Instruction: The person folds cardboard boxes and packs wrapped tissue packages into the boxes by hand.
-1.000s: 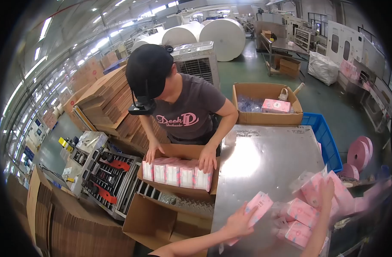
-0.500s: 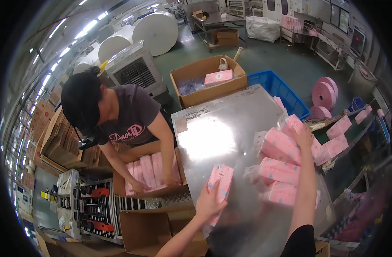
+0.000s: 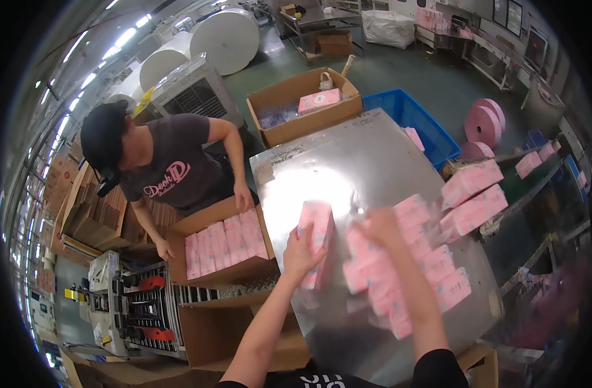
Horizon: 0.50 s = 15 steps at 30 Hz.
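My left hand (image 3: 301,253) is closed around a pink tissue pack (image 3: 318,220), which stands on edge on the metal table (image 3: 328,158). To its right, my right hand (image 3: 380,227) lies over a cluster of pink tissue packs (image 3: 388,284) in clear wrap. Motion smears its fingers, so their grip on the packs is unclear. Two more tissue packs (image 3: 474,210) sit at the table's right edge, beside the conveyor (image 3: 535,178).
Across the table's left side, a co-worker (image 3: 179,155) has both hands at a carton (image 3: 222,277) filled with tissue packs. An open carton (image 3: 218,330) stands nearer me. Behind the table are another carton (image 3: 302,132) and a blue crate (image 3: 412,116).
My right hand has swung left from the table's right edge, and the pack cluster has shifted left. My left hand moved slightly up with its pack. The co-worker's hands moved to the carton's edges.
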Tool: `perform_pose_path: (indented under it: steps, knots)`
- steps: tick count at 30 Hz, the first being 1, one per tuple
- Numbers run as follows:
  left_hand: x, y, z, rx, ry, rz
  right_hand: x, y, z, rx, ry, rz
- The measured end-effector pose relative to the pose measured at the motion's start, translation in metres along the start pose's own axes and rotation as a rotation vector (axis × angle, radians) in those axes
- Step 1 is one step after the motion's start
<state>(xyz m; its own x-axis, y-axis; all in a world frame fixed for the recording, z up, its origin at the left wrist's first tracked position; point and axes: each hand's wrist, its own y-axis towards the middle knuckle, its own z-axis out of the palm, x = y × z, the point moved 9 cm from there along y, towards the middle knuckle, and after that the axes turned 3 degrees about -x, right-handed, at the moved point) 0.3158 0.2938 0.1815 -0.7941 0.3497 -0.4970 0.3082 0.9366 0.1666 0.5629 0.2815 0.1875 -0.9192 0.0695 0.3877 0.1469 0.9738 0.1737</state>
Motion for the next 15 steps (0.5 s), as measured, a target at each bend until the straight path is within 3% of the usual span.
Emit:
perform_pose_path:
  steps: [4, 5, 7, 8, 10, 11, 12, 14, 15]
  knots:
    - [-0.019, -0.019, 0.005, 0.240, -0.072, 0.095, 0.105, -0.111, 0.015, 0.108, 0.330, -0.357]
    - [-0.023, -0.034, 0.012, 0.320, -0.071, 0.117, 0.106, -0.133, 0.011, 0.122, 0.329, -0.342]
    - [-0.041, -0.065, 0.003, 0.351, -0.071, 0.098, 0.115, -0.174, -0.039, -0.046, 0.335, -0.427]
    - [-0.049, -0.081, -0.003, 0.362, -0.065, 0.087, 0.095, -0.186, -0.071, -0.091, 0.317, -0.187]
    - [-0.052, -0.113, -0.011, 0.420, -0.031, 0.099, 0.014, -0.254, -0.098, -0.447, 0.018, 0.169]
    - [-0.048, -0.127, -0.016, 0.473, -0.015, 0.023, -0.035, -0.286, -0.116, -0.469, 0.314, 0.519]
    - [-0.040, -0.142, -0.018, 0.527, 0.003, -0.052, -0.089, -0.329, -0.112, -0.526, 0.408, 0.731]
    - [-0.027, -0.161, -0.025, 0.530, 0.004, -0.065, -0.146, -0.382, -0.112, -0.575, 0.495, 0.952]
    - [-0.017, -0.168, -0.028, 0.552, -0.088, -0.111, -0.148, -0.392, -0.076, -0.336, 1.093, 1.141]
